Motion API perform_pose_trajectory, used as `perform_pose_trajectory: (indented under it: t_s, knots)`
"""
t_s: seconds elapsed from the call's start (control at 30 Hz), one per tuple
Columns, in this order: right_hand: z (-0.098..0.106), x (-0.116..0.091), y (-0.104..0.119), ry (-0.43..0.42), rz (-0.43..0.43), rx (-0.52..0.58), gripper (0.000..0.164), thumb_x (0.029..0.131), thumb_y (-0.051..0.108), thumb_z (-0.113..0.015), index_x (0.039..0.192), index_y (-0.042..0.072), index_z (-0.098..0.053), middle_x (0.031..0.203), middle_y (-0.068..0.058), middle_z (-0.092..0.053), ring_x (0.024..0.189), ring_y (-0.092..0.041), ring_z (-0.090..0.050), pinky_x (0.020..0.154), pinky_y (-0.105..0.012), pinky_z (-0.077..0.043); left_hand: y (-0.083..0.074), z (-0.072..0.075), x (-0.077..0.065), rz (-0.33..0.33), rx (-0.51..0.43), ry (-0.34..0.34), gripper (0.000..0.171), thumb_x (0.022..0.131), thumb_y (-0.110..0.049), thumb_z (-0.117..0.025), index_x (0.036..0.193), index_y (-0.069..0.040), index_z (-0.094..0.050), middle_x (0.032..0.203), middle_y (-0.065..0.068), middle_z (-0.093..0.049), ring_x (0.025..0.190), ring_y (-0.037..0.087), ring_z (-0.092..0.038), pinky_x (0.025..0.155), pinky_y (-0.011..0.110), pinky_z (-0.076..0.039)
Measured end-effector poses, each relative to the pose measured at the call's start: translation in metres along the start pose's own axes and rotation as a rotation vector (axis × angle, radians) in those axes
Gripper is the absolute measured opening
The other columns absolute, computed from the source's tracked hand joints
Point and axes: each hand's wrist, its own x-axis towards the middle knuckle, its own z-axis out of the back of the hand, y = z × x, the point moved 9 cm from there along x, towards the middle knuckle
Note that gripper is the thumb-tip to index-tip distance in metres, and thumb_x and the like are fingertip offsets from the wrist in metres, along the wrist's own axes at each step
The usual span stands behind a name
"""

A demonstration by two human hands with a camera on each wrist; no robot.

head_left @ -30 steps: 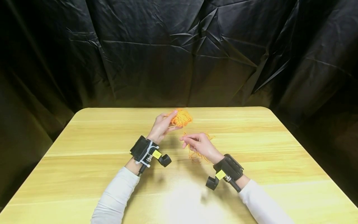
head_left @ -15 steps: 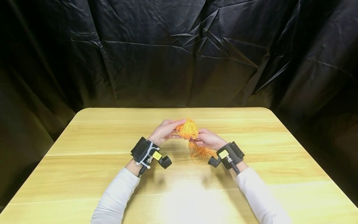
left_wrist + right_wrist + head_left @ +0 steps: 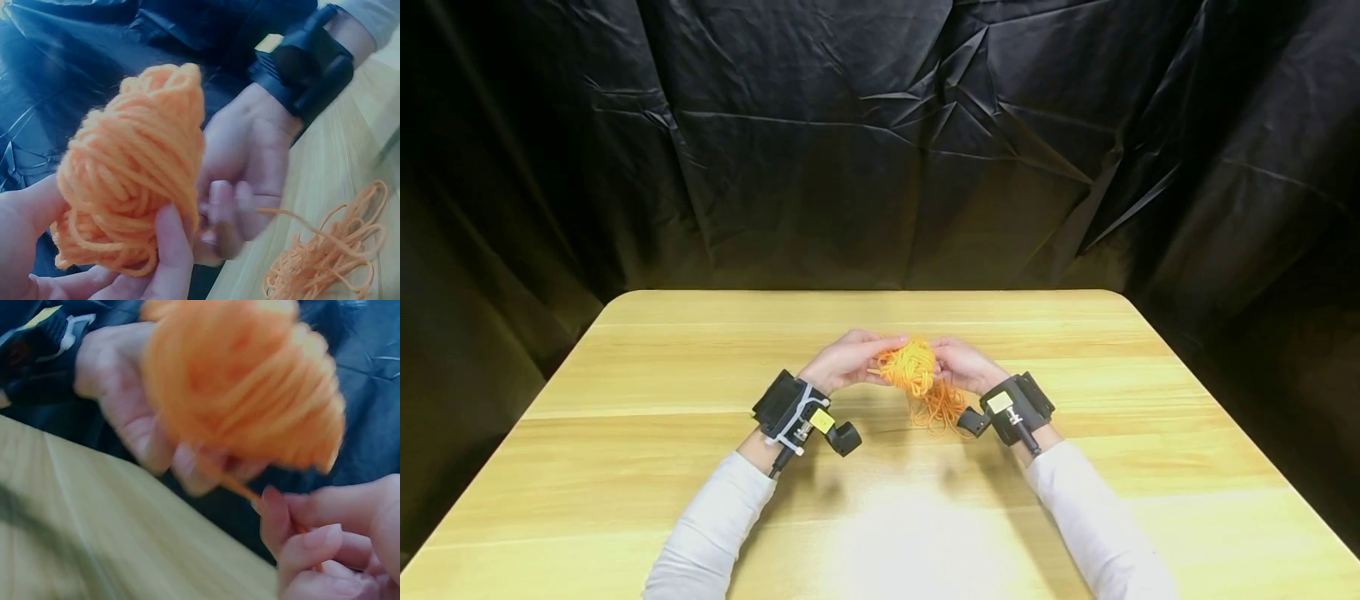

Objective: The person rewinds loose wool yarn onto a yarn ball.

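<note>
My left hand (image 3: 848, 360) grips a ball of orange yarn (image 3: 910, 367) over the middle of the table, with the thumb on one side and fingers on the other. Thick wound strands of the ball fill much of both wrist views. Just right of it, my right hand (image 3: 964, 365) pinches a single yarn strand (image 3: 237, 486) that runs from the ball to the fingertips. From that hand the strand continues down to a loose tangle of yarn (image 3: 331, 256) lying on the wood. The ball partly hides the right fingertips in the head view.
The light wooden table (image 3: 625, 483) has rounded far corners. Behind it hangs a creased black sheet (image 3: 805, 192). Black wrist cameras on straps sit on both forearms, the right one (image 3: 974, 422) overlapping the loose yarn in the head view.
My left hand has brought the yarn ball to the right and nearer. The right hand, earlier below the ball with a pinched strand, has swung round to the ball's right side.
</note>
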Motion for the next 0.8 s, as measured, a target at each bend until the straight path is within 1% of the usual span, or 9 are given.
perform_pose_trajectory:
  t_s: [0.07,0.13,0.2,0.3,0.43,0.5,0.57,0.67,0.8]
  knots:
    - [0.007,0.000,0.007,-0.083,0.013,0.000,0.022,0.091,0.003,-0.040,0.097,-0.001,-0.060,0.056,0.007,-0.043,0.047,0.000,-0.037,0.043,-0.011,-0.028,0.001,-0.001,0.000,0.000,0.010,0.005,0.038,0.090,-0.022,-0.051,0.110,0.010,-0.054,0.080,0.002,-0.063,0.075,0.013,-0.060,0.079,0.039,-0.050]
    - [0.010,0.000,0.016,-0.143,0.034,-0.018,0.027,0.092,0.006,-0.044,0.112,-0.006,-0.055,0.061,0.006,-0.047,0.047,0.000,-0.036,0.043,-0.011,-0.026,0.002,-0.001,0.001,-0.003,0.022,0.003,0.036,0.090,-0.021,-0.052,0.109,0.010,-0.055,0.078,0.001,-0.062,0.074,0.013,-0.060,0.078,0.040,-0.050]
    - [0.011,-0.002,0.026,-0.189,0.062,-0.058,0.033,0.091,0.009,-0.047,0.118,-0.010,-0.050,0.067,0.005,-0.050,0.048,-0.001,-0.036,0.043,-0.012,-0.026,0.003,0.000,0.001,-0.001,0.034,-0.004,0.035,0.089,-0.020,-0.052,0.107,0.010,-0.055,0.076,0.001,-0.062,0.073,0.013,-0.059,0.077,0.039,-0.050]
    - [0.008,-0.007,0.044,-0.248,0.128,-0.171,0.032,0.090,0.012,-0.051,0.114,-0.008,-0.054,0.075,0.002,-0.055,0.048,-0.004,-0.034,0.045,-0.015,-0.026,0.004,0.000,0.002,0.008,0.044,-0.014,0.034,0.089,-0.019,-0.053,0.108,0.009,-0.055,0.076,0.001,-0.061,0.072,0.013,-0.058,0.076,0.038,-0.051]
    - [0.001,-0.019,0.067,-0.361,0.209,-0.334,0.025,0.088,0.019,-0.056,0.101,-0.001,-0.062,0.068,-0.001,-0.054,0.045,-0.009,-0.031,0.044,-0.019,-0.026,0.006,-0.001,0.004,-0.010,0.010,-0.015,0.036,0.090,-0.018,-0.051,0.111,0.011,-0.052,0.076,0.001,-0.061,0.071,0.012,-0.058,0.074,0.031,-0.051]
    - [-0.005,-0.026,0.079,-0.411,0.266,-0.425,0.023,0.088,0.020,-0.056,0.099,0.001,-0.063,0.067,-0.002,-0.055,0.044,-0.009,-0.031,0.043,-0.019,-0.025,0.006,-0.001,0.006,-0.031,-0.010,-0.022,0.035,0.091,-0.018,-0.050,0.110,0.012,-0.052,0.075,0.000,-0.060,0.070,0.010,-0.057,0.072,0.026,-0.051]
    - [-0.013,-0.034,0.092,-0.448,0.337,-0.522,0.022,0.088,0.018,-0.055,0.099,0.001,-0.064,0.067,-0.006,-0.057,0.046,-0.010,-0.034,0.043,-0.019,-0.027,0.007,0.003,0.008,-0.039,-0.035,-0.058,0.032,0.091,-0.017,-0.050,0.105,0.012,-0.053,0.073,0.000,-0.060,0.067,0.009,-0.057,0.069,0.023,-0.051]
    - [-0.025,-0.046,0.106,-0.485,0.455,-0.619,0.021,0.089,0.013,-0.054,0.102,0.000,-0.063,0.072,-0.011,-0.061,0.047,-0.011,-0.037,0.043,-0.019,-0.028,0.009,0.013,0.011,-0.032,-0.052,-0.164,0.027,0.090,-0.020,-0.053,0.097,0.007,-0.055,0.071,0.000,-0.058,0.063,0.007,-0.056,0.064,0.019,-0.050]
    - [-0.034,-0.059,0.112,-0.523,0.533,-0.597,0.021,0.090,0.013,-0.051,0.106,0.000,-0.058,0.072,-0.015,-0.060,0.044,-0.010,-0.036,0.042,-0.020,-0.026,0.010,0.029,0.012,-0.023,-0.079,-0.311,0.025,0.087,-0.023,-0.058,0.092,0.001,-0.052,0.073,0.002,-0.057,0.061,0.008,-0.057,0.062,0.020,-0.052]
